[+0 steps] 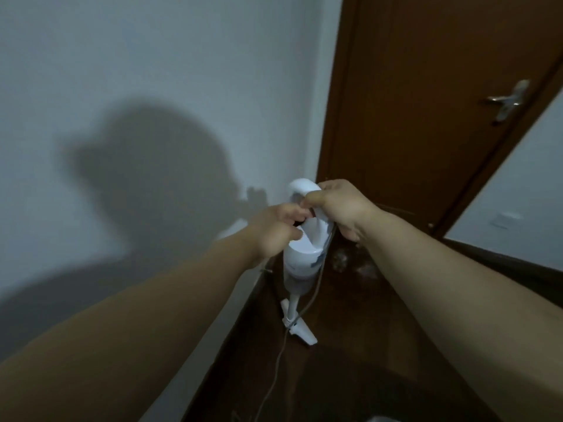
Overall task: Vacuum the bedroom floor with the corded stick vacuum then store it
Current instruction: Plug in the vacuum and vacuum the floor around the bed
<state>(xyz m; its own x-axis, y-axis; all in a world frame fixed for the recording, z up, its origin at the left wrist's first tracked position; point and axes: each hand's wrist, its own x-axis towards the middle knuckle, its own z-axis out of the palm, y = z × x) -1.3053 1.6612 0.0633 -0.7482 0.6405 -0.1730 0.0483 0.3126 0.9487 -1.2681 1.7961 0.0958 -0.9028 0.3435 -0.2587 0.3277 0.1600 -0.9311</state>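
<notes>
Standing upright in the corner where the pale wall (pixel 152 71) meets the brown door (pixel 426 102), the white stick vacuum (pixel 300 254) rests its floor head (pixel 301 330) on the dark wooden floor (pixel 350 360), with both hands up at its looped handle (pixel 300 185). The right hand (pixel 341 208) has its fingers curled round the right side of the loop, a firm closed grip; the left hand (pixel 280 231) is curled at the handle's lower part, fingertips tucked into the opening, though blur hides whether it pinches the handle or something small there. The cord (pixel 316 287) hangs slack from under the right hand, runs down beside the body, crosses the tube near the floor head and trails along the floor toward the camera. The machine looks like light, stiff moulded plastic, top-heavy because the motor body sits high on a thin tube, so it would likely tip if let go without leaning. The loop is the natural place to hold; the smooth plastic may be slippery. The limp cord could snag underfoot, so it probably wants gathering before storage.
</notes>
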